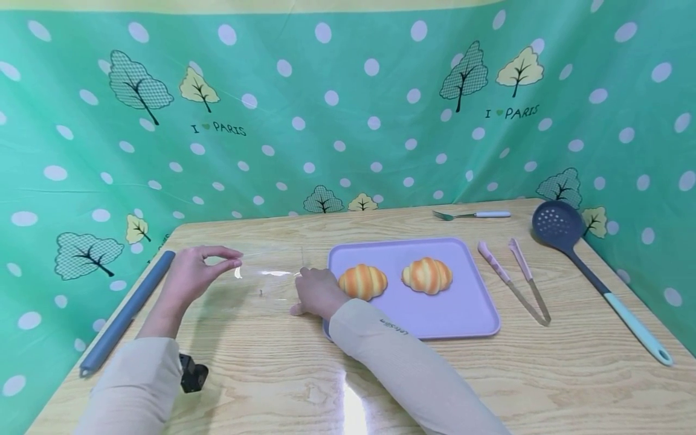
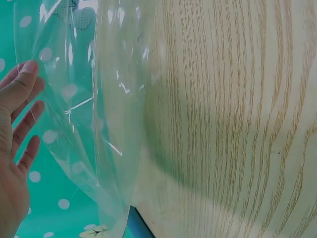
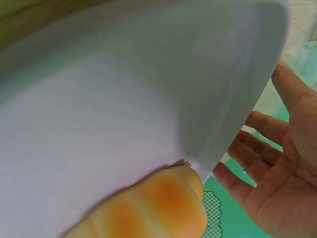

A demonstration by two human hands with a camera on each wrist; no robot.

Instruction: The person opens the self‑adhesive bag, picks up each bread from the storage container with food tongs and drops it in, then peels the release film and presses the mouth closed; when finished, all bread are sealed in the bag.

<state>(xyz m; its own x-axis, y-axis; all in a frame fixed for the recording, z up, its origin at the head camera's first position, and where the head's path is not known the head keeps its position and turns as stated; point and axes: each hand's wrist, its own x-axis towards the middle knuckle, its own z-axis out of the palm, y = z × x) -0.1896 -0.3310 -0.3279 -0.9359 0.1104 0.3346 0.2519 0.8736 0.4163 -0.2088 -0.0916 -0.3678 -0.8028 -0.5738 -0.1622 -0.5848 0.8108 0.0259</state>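
Note:
A clear plastic bag (image 1: 274,273) spans the space between both hands, low over the wooden table. My left hand (image 1: 191,270) pinches its left edge between thumb and fingers; in the left wrist view the bag (image 2: 74,94) hangs loose and creased from there. My right hand (image 1: 318,293) is at the bag's right end, beside the left rim of a purple tray (image 1: 435,323). Seen from the right wrist, that hand's fingers (image 3: 247,153) are spread and lightly bent, thumb apart, fingertips partly hidden behind the rim. Two croissants (image 1: 363,282) (image 1: 427,276) lie on the tray.
Right of the tray lie tongs (image 1: 524,287) with pink handles and a dark skimmer (image 1: 589,275) with a pale blue handle. A fork (image 1: 472,214) is at the back. A blue-grey rod (image 1: 127,314) lies along the left edge. A spotted curtain (image 1: 348,121) hangs behind.

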